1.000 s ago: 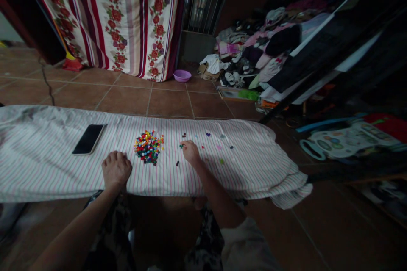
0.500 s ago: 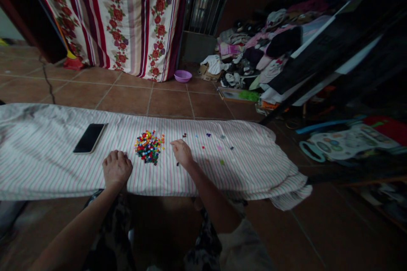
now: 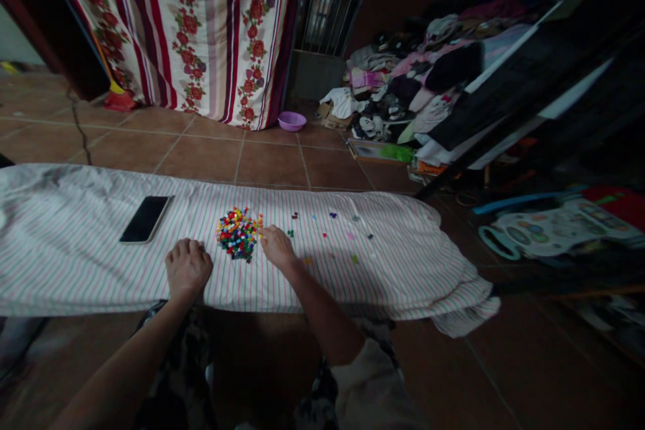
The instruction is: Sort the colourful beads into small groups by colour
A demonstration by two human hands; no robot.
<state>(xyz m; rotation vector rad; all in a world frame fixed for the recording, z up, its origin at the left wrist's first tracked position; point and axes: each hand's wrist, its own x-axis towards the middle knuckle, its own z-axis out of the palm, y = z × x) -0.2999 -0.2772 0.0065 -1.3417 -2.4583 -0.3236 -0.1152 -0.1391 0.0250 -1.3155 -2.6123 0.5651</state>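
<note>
A pile of small multicoloured pieces (image 3: 236,235) lies on the striped cloth (image 3: 226,285). My right hand (image 3: 276,246) is at the pile's right edge, its fingers closed together; whatever they hold, if anything, is too small to make out. Left of the pile, my left hand (image 3: 188,266) rests on the cloth with its fingers curled and close together. Small groups of pieces lie apart to the right: dark red (image 3: 295,216), green (image 3: 291,233), purple (image 3: 333,215), pink (image 3: 351,236), lime green (image 3: 355,259) and orange (image 3: 307,260).
A black phone (image 3: 146,219) lies on the cloth at the left. Beyond the cloth, a purple basin (image 3: 291,121) stands on the tiled floor by a floral curtain (image 3: 216,33). Heaped clothes (image 3: 403,84) are at the back right.
My right hand has moved left to the edge of the pile, uncovering the green and orange pieces. My left hand has stayed on the cloth. The view has shifted slightly.
</note>
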